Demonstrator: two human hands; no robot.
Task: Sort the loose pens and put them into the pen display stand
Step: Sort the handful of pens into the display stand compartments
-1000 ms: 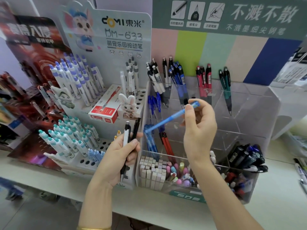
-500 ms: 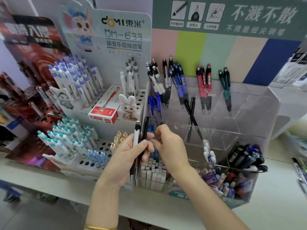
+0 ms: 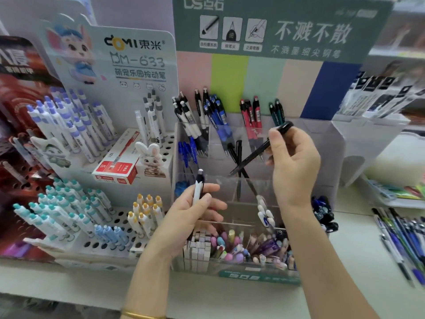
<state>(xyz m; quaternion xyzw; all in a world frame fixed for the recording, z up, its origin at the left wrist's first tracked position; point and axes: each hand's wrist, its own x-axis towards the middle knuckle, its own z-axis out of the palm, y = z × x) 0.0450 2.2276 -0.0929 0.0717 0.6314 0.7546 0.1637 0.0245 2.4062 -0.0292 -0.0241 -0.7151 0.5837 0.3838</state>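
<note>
We look down at a clear pen stand (image 3: 333,162) on a pale worktop (image 3: 349,261). Our right hand (image 3: 295,164) is raised over the stand's middle and pinches a black pen (image 3: 250,157) near its top end, thumb and fingers (image 3: 276,143) clamped on the barrel. The pen's long axis slants, cap up and to the right, tip down and to the left, aimed toward a middle pocket where two black pens (image 3: 239,148) already stand crossed; this hand is the nearer one to that pocket. Our left hand (image 3: 190,217) waits lower, at the stand's front left, its fingers (image 3: 208,188) curled around a white pen (image 3: 198,189) held upright, apart from the black one. The white pen's lower half is hidden in the palm, and the right fingers cover part of the black pen's upper barrel. The clear dividers are hard to trace, so we cannot tell exactly which pocket lies under the tip. More loose pens (image 3: 402,240) lie blurred at the right edge, cut off.
</note>
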